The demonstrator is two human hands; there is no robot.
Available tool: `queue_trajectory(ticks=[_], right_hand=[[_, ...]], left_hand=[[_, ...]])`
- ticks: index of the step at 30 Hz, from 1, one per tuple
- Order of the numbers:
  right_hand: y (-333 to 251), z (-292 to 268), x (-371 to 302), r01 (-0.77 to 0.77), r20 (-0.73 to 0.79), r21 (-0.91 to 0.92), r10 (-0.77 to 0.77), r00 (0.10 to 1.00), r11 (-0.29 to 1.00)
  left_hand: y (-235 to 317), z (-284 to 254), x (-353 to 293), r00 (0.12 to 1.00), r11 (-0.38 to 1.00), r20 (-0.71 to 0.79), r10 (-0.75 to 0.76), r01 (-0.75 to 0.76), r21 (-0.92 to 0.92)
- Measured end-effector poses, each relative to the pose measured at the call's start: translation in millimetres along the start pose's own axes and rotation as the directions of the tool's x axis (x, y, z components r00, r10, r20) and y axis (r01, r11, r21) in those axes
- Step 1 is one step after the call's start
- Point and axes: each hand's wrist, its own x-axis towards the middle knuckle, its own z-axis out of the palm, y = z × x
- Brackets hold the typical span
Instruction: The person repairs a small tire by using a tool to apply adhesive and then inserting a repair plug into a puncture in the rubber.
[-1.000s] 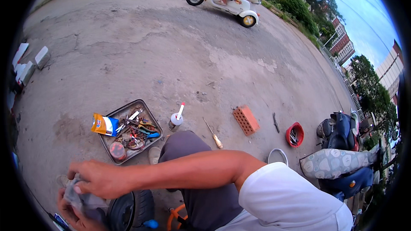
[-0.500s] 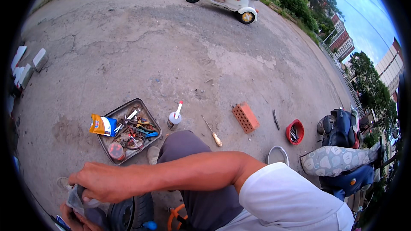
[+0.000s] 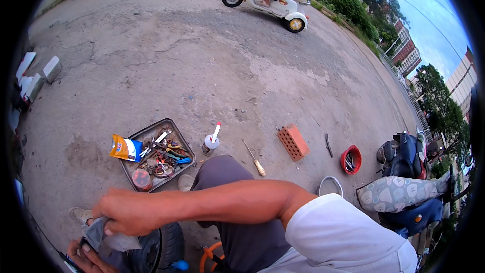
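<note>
My right hand (image 3: 126, 211) reaches across from the right, its fingers closed on a thin grey plastic bag (image 3: 123, 241). One flap of the bag hangs out beneath the fingers. Lower down at the left edge is my left hand (image 3: 87, 259), fingers bent around something dark and partly hidden by the bag; I cannot make out what it is. Just right of both hands stands a wheel with a black tyre (image 3: 173, 246), partly behind my right forearm. A small blue part (image 3: 179, 265) sits beside the tyre.
Beyond my knee lies a tray (image 3: 188, 147) of tools, with a blue-and-orange packet (image 3: 126, 148) on its rim. Rightward are a white bottle (image 3: 210, 143), screwdriver (image 3: 258, 167), brick (image 3: 293, 143), red bowl (image 3: 357, 157) and parked scooter (image 3: 399, 192). Someone sits on a white three-wheeler (image 3: 280, 6).
My right hand has shifted slightly up and right, and the bag's flap now spreads out to the right. The whole view has moved a little.
</note>
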Motion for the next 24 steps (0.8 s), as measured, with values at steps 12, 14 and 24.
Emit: queue_trajectory(ticks=[12, 14, 24], right_hand=[[9, 9, 5, 0.018, 0.026, 0.108, -0.020, 0.999, 0.994], [14, 14, 7, -0.037, 0.009, 0.309, 0.036, 0.999, 0.950], [33, 64, 14, 0.159, -0.344, 0.688, 0.126, 0.930, 0.708]], left_hand=[[1, 3, -1, 1.000, 0.959, -0.008, 0.009, -0.011, -0.284], [8, 2, 3, 0.999, 0.926, 0.005, -0.032, 0.031, -0.375], [46, 29, -13, 0.990, 0.742, 0.137, -0.044, 0.124, -0.658]])
